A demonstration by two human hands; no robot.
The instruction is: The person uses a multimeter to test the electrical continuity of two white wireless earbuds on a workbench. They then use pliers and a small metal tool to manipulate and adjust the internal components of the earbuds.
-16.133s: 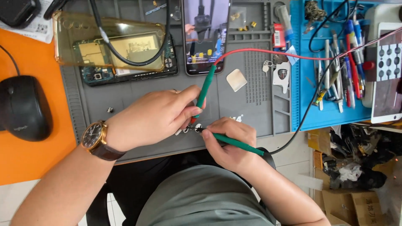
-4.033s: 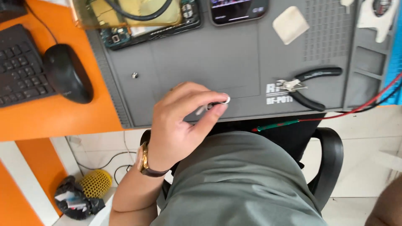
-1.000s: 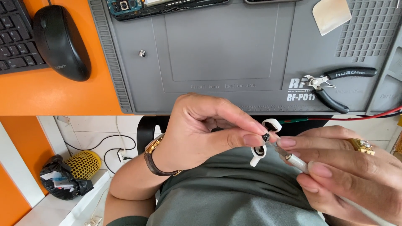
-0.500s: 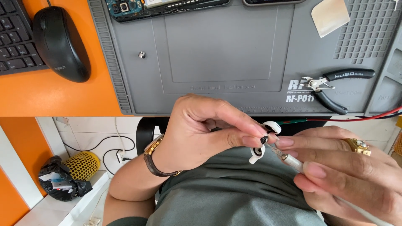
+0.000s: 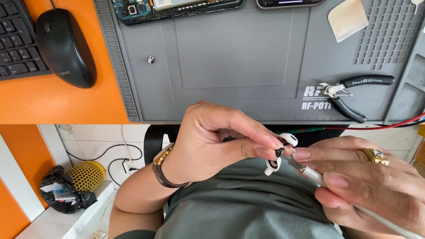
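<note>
So my left hand (image 5: 212, 141) has its grip pinched shut on a small white earbud (image 5: 279, 152), held over my lap just near of the bench (image 5: 57, 102) edge. My right hand (image 5: 372, 181) is clamped on a thin metal tool (image 5: 305, 170), tip touching the earbud. Black pliers (image 5: 349, 93) lie on the grey mat (image 5: 234, 57) to the far right, mouse (image 5: 64, 44) far left.

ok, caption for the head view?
Left hand pinches a white earbud while right hand applies a thin tool.
</note>
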